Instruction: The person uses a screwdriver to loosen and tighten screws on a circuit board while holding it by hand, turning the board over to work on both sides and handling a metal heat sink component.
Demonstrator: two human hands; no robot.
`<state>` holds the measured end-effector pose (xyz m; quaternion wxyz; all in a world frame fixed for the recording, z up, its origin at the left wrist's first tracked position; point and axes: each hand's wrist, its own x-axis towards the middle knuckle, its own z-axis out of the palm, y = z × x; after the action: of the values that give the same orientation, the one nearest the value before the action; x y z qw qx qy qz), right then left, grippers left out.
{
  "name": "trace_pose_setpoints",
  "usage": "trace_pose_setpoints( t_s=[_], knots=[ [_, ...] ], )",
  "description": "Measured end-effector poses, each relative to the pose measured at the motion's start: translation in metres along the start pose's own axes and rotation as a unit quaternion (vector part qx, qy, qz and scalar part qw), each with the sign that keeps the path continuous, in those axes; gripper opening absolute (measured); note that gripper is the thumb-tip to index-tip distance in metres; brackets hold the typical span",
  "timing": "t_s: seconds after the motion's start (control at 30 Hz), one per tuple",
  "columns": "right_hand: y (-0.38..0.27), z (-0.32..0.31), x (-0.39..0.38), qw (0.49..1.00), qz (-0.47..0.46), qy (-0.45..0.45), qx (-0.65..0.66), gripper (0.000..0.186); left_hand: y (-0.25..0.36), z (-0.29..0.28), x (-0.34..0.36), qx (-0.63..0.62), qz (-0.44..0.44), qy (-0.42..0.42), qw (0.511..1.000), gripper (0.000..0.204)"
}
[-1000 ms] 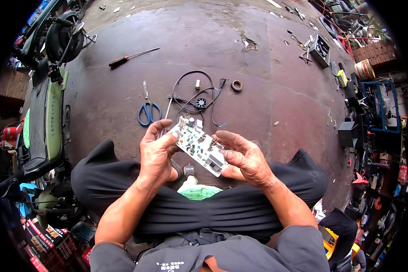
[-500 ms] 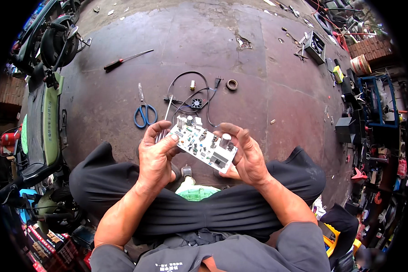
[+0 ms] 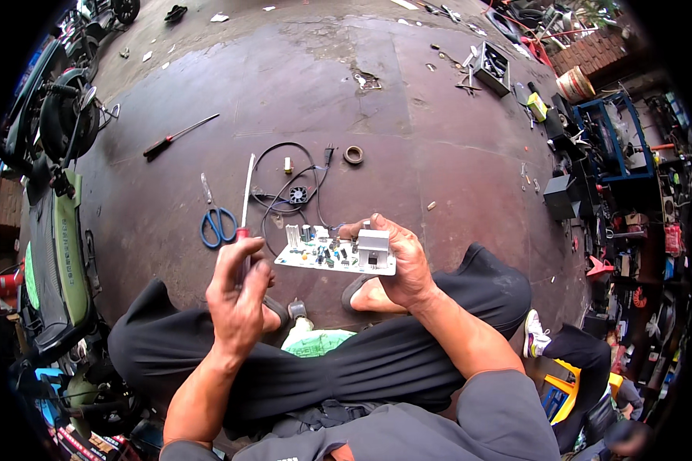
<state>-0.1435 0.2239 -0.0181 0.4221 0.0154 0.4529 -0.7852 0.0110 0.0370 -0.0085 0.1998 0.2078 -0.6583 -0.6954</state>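
A white circuit board [image 3: 323,265] crowded with capacitors and a silver heat sink is gripped at its right end by my right hand [image 3: 404,265]. My left hand [image 3: 240,288] is closed around the red handle of a screwdriver [image 3: 247,196], its long shaft pointing away from me; this hand is apart from the board. Beyond the board, on the floor, lie a small black fan [image 3: 298,195] and a looped black power cord [image 3: 319,180] with a plug. Blue-handled scissors [image 3: 218,227] rest left of the screwdriver shaft.
A second screwdriver [image 3: 178,138] lies far left on the floor, and a roll of brown tape [image 3: 354,155] lies past the cord. A green scooter [image 3: 65,238] stands at the left. Tool boxes and a blue metal frame [image 3: 619,146] line the right, where another person's shoe [image 3: 537,334] shows.
My left hand has let go of the board and now holds the screwdriver upright in its fist. The board has levelled out in my right hand, and the whole view has shifted.
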Motion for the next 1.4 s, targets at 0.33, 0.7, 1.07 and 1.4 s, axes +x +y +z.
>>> trace_pose_setpoints(
  t_s=[0.33,0.7,1.07,1.4],
  knots=[
    [0.002,-0.013,0.003,0.998,0.017,0.051,0.034,0.032,0.024,0.002,-0.01,0.049,0.096,-0.166,0.98,0.045],
    [0.006,-0.02,0.008,0.994,0.033,0.073,0.073,0.036,0.025,0.009,-0.009,0.146,0.201,-0.216,0.944,0.044],
    [0.004,-0.015,0.004,0.998,0.032,0.053,0.028,0.03,0.019,0.008,-0.02,0.091,0.223,-0.088,0.967,0.043],
    [-0.008,-0.001,-0.002,0.998,0.023,0.059,-0.005,0.03,0.027,-0.002,-0.016,0.147,0.233,-0.162,0.948,0.046]
  ],
)
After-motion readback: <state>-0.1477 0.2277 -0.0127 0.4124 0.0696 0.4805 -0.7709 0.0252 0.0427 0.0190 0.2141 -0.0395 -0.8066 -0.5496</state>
